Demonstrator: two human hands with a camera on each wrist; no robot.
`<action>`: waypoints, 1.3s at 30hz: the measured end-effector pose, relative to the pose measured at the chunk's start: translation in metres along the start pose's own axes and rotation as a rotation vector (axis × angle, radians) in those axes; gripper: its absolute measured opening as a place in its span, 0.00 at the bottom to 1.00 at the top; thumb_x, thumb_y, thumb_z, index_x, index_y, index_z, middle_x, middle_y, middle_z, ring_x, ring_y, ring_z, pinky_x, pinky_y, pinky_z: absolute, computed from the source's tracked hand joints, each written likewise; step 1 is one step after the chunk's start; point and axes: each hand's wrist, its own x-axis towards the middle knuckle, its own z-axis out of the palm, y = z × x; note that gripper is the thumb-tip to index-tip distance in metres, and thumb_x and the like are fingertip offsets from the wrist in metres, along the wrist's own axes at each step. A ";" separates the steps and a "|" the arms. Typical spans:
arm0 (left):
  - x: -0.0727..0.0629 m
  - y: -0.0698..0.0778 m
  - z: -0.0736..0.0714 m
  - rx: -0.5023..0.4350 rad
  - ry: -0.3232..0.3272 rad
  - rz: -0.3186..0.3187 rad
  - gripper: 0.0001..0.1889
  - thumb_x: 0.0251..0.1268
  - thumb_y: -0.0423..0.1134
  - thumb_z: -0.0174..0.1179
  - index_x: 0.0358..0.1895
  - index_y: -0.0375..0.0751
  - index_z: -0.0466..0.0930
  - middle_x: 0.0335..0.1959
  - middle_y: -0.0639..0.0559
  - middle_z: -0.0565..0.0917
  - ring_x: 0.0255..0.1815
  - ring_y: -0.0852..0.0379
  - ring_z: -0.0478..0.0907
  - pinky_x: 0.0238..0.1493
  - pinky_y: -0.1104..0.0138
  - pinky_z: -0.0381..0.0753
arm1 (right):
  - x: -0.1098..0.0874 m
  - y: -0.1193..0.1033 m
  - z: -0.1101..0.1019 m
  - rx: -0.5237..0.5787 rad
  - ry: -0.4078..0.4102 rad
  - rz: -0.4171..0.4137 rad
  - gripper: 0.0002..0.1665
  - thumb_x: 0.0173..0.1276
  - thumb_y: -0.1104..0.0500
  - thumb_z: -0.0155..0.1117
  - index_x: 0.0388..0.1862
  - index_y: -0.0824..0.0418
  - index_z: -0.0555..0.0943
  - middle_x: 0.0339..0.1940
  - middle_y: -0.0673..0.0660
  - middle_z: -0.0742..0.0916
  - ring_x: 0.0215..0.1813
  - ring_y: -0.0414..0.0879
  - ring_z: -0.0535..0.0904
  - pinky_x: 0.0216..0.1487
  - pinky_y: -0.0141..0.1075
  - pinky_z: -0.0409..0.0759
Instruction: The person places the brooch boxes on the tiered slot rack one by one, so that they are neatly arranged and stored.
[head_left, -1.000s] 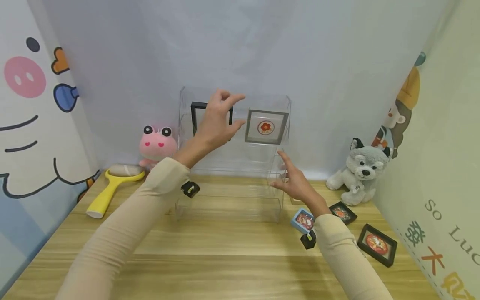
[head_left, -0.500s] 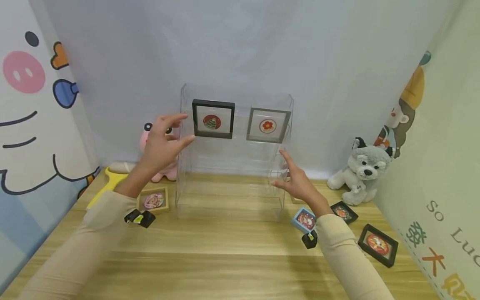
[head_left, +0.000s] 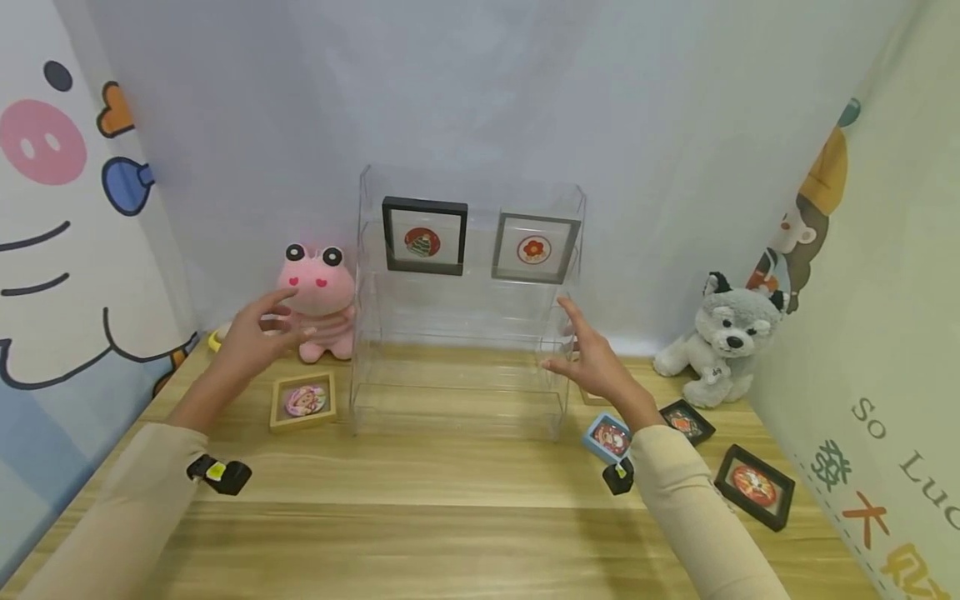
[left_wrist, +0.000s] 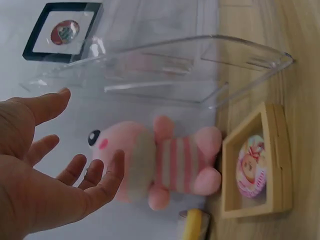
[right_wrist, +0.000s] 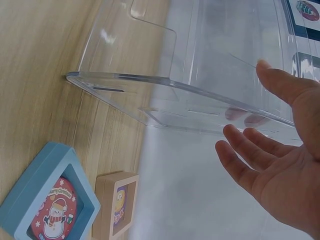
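Observation:
My left hand (head_left: 258, 333) holds nothing, its fingers loosely bent, in front of the pink plush toy (head_left: 321, 287) at the left. Below that hand lies a wood-coloured photo frame (head_left: 303, 402) with a round pink picture. My right hand (head_left: 592, 362) is beside the right side of a clear acrylic display rack (head_left: 457, 408), thumb and fingers spread about its edge; whether they touch cannot be told. On the rack's top tier a black frame (head_left: 424, 240) with a Christmas-tree picture stands at left, a grey frame (head_left: 535, 248) with a red flower at right.
A blue frame (head_left: 606, 437), a tan frame (right_wrist: 116, 202) and two black frames, one nearer the middle (head_left: 686, 423) and one farther right (head_left: 754, 487), lie on the right. A grey plush dog (head_left: 731, 337) sits behind them. A yellow-handled roller (head_left: 216, 337) shows partly at far left.
My left hand has moved left and down, away from the black frame on the top tier, uncovering it and the wood-coloured frame. The right hand has stayed in place.

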 end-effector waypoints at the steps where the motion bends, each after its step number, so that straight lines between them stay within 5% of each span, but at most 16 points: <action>1: 0.001 -0.008 -0.001 0.005 -0.028 -0.019 0.41 0.71 0.43 0.60 0.80 0.40 0.47 0.71 0.25 0.60 0.70 0.27 0.62 0.53 0.59 0.85 | 0.000 0.000 0.000 0.000 0.000 0.000 0.58 0.64 0.56 0.72 0.82 0.48 0.44 0.66 0.73 0.75 0.58 0.71 0.78 0.57 0.63 0.78; 12: -0.002 -0.074 -0.008 0.095 -0.306 -0.106 0.44 0.68 0.38 0.63 0.77 0.25 0.45 0.69 0.16 0.55 0.67 0.17 0.60 0.49 0.49 0.86 | 0.000 0.001 0.000 0.005 0.000 0.001 0.58 0.64 0.56 0.72 0.82 0.48 0.45 0.65 0.73 0.75 0.58 0.71 0.78 0.57 0.63 0.78; 19: -0.001 -0.099 -0.003 0.221 -0.340 -0.061 0.45 0.59 0.35 0.70 0.73 0.21 0.53 0.63 0.13 0.61 0.60 0.18 0.68 0.45 0.50 0.87 | 0.000 0.002 0.000 0.006 0.001 0.005 0.59 0.64 0.56 0.72 0.82 0.48 0.44 0.66 0.73 0.75 0.58 0.70 0.78 0.57 0.63 0.78; 31: 0.001 -0.103 -0.001 0.414 -0.356 -0.002 0.46 0.49 0.38 0.76 0.67 0.17 0.61 0.56 0.12 0.70 0.51 0.26 0.78 0.49 0.45 0.83 | 0.000 0.000 0.001 0.005 -0.004 0.017 0.58 0.64 0.55 0.72 0.82 0.47 0.44 0.67 0.73 0.74 0.59 0.70 0.78 0.57 0.62 0.79; 39: 0.006 -0.104 -0.001 0.495 -0.405 -0.013 0.51 0.48 0.47 0.77 0.69 0.18 0.60 0.52 0.20 0.74 0.47 0.37 0.74 0.49 0.48 0.80 | 0.001 0.001 0.001 0.007 -0.001 0.009 0.58 0.64 0.56 0.72 0.82 0.48 0.44 0.66 0.72 0.75 0.58 0.70 0.78 0.56 0.62 0.79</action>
